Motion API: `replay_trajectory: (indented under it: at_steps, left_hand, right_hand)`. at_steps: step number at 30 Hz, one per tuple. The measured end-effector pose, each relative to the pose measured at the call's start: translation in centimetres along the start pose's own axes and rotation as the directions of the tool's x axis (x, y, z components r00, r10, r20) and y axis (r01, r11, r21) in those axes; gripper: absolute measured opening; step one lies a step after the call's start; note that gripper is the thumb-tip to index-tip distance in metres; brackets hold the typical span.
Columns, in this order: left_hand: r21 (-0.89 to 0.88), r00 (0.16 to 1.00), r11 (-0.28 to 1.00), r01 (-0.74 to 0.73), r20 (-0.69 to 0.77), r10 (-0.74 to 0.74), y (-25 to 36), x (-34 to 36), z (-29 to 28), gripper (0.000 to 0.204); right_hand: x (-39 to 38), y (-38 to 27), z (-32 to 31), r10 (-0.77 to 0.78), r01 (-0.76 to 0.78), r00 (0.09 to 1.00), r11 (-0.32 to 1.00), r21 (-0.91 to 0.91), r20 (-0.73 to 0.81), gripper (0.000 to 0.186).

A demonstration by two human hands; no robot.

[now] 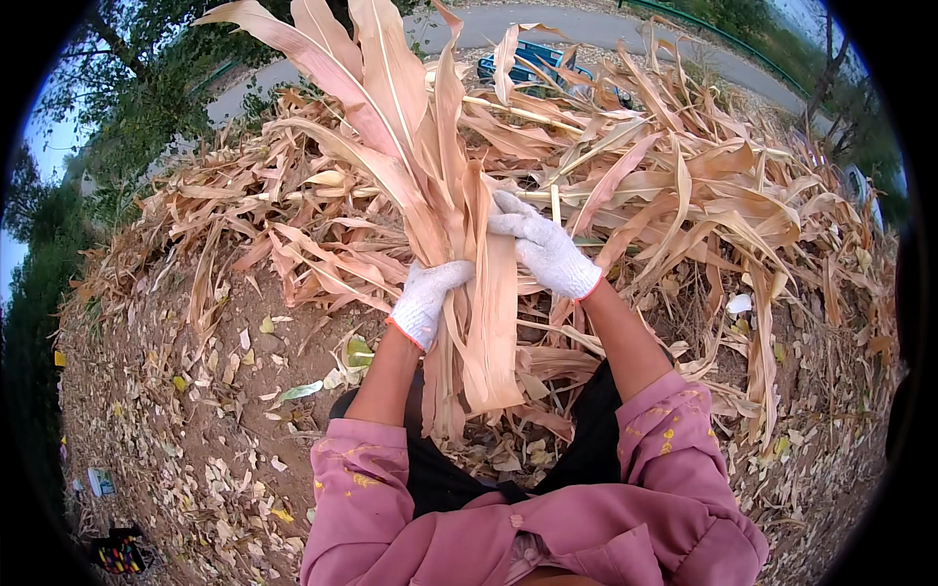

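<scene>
A bundle of dry corn leaves (430,186), pale tan with pinkish parts, stands upright in front of me, its tips fanning toward the far left. My left hand (430,298), in a white knit glove, is wrapped round the bundle's lower part. On the right side, my right hand (544,244), gloved the same way, presses on the bundle's edge, with its fingertips partly behind a broad leaf. Lower leaf ends (491,361) hang down between my forearms toward my knees. Any cob or stalk inside the bundle is hidden.
A wide heap of dry corn stalks and leaves (703,205) spreads across the far side. Beyond it are a blue crate (532,61) and a paved road (596,26). Bare soil with fallen leaves (215,410) surrounds me. A white scrap (739,304) lies at right.
</scene>
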State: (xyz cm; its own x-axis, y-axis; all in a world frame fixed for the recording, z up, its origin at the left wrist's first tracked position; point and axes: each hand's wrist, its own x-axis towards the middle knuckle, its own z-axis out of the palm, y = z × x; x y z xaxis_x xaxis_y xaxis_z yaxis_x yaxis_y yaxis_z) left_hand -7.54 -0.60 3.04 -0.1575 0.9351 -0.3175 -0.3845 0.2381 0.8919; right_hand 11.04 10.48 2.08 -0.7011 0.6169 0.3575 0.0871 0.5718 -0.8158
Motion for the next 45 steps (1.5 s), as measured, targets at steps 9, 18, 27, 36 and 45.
replay_trajectory:
  at_steps: [9, 18, 27, 36, 45]
  left_hand:
    - [-0.039, 0.999, 0.999, -0.027, -0.036, 0.026, 0.0, -0.5, 1.8, 0.039]
    - [-0.163, 0.995, 0.987, 0.012, 0.095, 0.004, -2.8, 0.9, -1.6, 0.030]
    - [0.077, 0.996, 0.995, -0.067, 0.072, 0.062, -1.3, -0.4, 1.5, 0.040]
    - [0.035, 0.997, 0.998, -0.048, -0.064, 0.050, -1.4, -0.3, 1.9, 0.054]
    - [0.371, 0.985, 0.919, -0.134, -0.051, 0.164, -4.2, 1.5, 1.5, 0.069]
  right_hand:
    - [-0.3, -1.9, 3.1, 0.191, -0.170, 0.979, 0.956, 0.238, -0.067, 0.080]
    - [0.0, -2.8, 3.9, 0.287, -0.271, 0.946, 0.955, 0.118, -0.152, 0.084]
    - [-0.7, -3.6, 4.1, 0.316, -0.304, 0.927, 0.949, 0.090, -0.202, 0.076]
    - [-0.3, -1.8, 3.9, 0.253, -0.203, 0.905, 0.964, 0.173, -0.343, 0.048]
    - [0.7, -2.0, 1.1, 0.214, -0.143, 0.754, 0.976, 0.163, -0.621, 0.029]
